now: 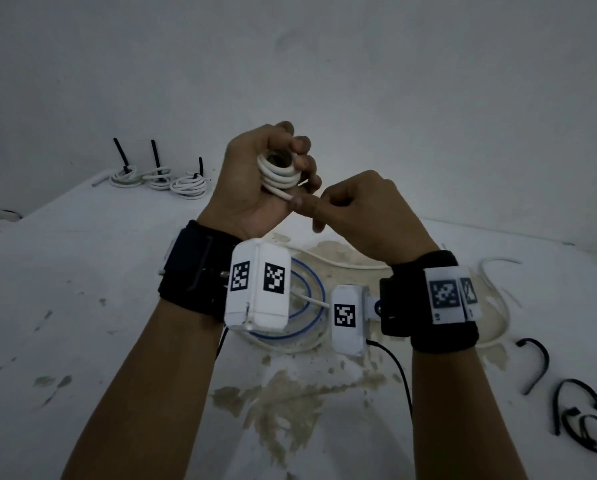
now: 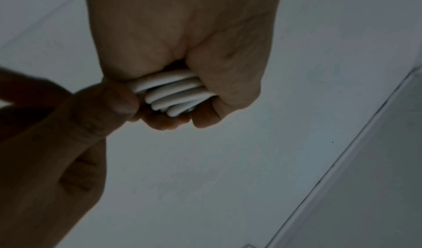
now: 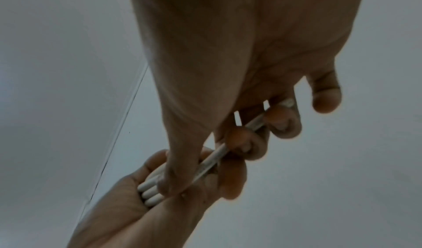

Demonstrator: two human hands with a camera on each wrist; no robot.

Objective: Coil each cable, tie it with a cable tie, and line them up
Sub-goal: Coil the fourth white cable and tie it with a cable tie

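My left hand [image 1: 295, 147] is raised above the table and grips a tight coil of white cable [image 1: 278, 171], thumb on top and fingers curled round its right side. In the left wrist view the coil [image 2: 173, 94] shows as several stacked turns in the fist. My right hand [image 1: 305, 206] meets it from the right and pinches the cable's free end [image 1: 283, 195] at the coil's lower edge. In the right wrist view this cable end [image 3: 212, 159] runs between the right fingers toward the coil [image 3: 148, 190] in the left palm. Three coiled cables [image 1: 158, 180], each bound with a black tie, lie in a row at the back left.
Loose black cable ties [image 1: 536, 362] lie at the right front, with more [image 1: 581, 420] near the edge. A loose white cable [image 1: 494, 306] curves beside the right wrist. A blue-striped cable [image 1: 307, 306] lies under the wrists. The white table [image 1: 82, 271] is stained brown in the middle.
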